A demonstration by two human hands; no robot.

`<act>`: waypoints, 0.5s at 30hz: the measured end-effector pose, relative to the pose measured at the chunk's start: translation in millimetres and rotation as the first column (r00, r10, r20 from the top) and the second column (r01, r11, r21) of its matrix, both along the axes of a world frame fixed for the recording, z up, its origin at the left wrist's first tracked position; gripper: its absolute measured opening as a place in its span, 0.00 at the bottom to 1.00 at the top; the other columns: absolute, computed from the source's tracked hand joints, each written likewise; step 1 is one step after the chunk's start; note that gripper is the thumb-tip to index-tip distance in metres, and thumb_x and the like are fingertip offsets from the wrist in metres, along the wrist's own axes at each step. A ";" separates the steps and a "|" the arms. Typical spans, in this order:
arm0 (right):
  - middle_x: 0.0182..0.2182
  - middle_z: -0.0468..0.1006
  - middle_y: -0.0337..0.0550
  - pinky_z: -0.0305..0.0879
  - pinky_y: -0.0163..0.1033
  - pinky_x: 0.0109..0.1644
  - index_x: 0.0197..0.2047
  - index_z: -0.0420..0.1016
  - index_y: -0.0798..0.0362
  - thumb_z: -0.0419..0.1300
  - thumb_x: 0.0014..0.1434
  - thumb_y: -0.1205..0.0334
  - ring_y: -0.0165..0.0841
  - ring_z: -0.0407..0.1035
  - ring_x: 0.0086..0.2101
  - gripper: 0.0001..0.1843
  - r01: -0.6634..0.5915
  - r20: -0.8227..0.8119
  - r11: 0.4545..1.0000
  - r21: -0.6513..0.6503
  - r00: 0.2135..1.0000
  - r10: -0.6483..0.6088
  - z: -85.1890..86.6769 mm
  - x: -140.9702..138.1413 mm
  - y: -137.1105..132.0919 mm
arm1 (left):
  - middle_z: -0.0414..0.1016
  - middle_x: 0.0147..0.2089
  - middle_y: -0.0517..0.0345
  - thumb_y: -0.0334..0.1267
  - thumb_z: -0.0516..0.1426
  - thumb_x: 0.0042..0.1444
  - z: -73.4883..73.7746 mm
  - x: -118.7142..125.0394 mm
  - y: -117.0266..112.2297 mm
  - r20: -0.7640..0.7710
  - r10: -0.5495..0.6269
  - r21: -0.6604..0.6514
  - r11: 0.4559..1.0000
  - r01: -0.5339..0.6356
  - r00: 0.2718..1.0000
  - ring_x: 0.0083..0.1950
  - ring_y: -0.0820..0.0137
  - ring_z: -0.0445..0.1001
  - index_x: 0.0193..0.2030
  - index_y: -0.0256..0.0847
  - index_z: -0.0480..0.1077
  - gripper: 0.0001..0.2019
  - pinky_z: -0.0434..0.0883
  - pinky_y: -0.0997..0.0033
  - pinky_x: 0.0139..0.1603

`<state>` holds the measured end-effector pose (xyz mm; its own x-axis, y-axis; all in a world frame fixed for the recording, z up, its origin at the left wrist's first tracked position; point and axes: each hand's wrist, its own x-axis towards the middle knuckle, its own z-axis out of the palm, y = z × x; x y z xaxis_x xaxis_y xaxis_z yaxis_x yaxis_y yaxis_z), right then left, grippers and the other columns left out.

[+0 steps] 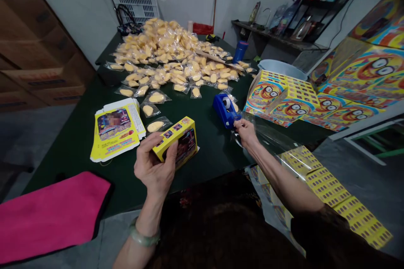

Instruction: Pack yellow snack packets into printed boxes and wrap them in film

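My left hand is closed round a small yellow box with dark pictures on its side, tilted just over the green table. My right hand pinches at the front end of a blue tape dispenser, which carries a white-cored roll. The tape between my fingers is too small to make out clearly. Left of the box lies a stack of flat yellow cartons. Several yellow oval pieces in clear wrappers, one of them a wrapped piece, lie just beyond the box.
A large heap of wrapped yellow pieces covers the back of the table. Colourful display boxes stand at the right. Rows of yellow boxes sit low at my right; a pink covering is at front left.
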<state>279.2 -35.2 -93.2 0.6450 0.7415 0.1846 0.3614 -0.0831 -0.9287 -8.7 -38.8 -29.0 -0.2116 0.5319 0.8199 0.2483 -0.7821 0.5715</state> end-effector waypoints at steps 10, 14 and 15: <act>0.26 0.68 0.43 0.60 0.41 0.36 0.22 0.65 0.51 0.57 0.53 0.60 0.35 0.63 0.30 0.10 -0.117 0.289 0.993 -0.009 0.950 0.115 45.9 -50.6 -57.4 | 0.76 0.42 0.54 0.26 0.64 0.47 8.1 -1.2 -7.6 0.059 -0.176 -0.065 0.982 0.180 0.983 0.43 0.69 0.77 0.37 0.39 0.67 0.13 0.75 0.68 0.43; 0.19 0.67 0.34 0.57 0.33 0.26 0.27 0.67 0.52 0.55 0.61 0.56 0.26 0.61 0.20 0.13 -0.587 -0.051 0.804 0.097 0.803 0.593 92.2 -111.2 -72.7 | 0.76 0.38 0.56 0.27 0.64 0.47 10.3 -1.2 -10.3 0.010 -0.119 -0.068 0.990 0.120 0.993 0.41 0.70 0.77 0.36 0.39 0.67 0.12 0.75 0.71 0.40; 0.19 0.66 0.33 0.56 0.32 0.25 0.26 0.66 0.53 0.55 0.61 0.56 0.24 0.60 0.20 0.13 -0.631 -0.129 0.759 0.160 0.749 0.650 100.6 -125.7 -72.1 | 0.76 0.38 0.56 0.28 0.64 0.48 10.7 -1.6 -11.2 -0.010 -0.110 -0.063 0.992 0.109 0.994 0.40 0.70 0.77 0.35 0.39 0.66 0.12 0.75 0.71 0.40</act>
<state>153.6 -107.4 7.4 0.0521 0.9748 0.2167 0.1356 0.2081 -0.9687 -10.3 -50.0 -18.3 -0.1382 0.6015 0.7868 0.1712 -0.7680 0.6171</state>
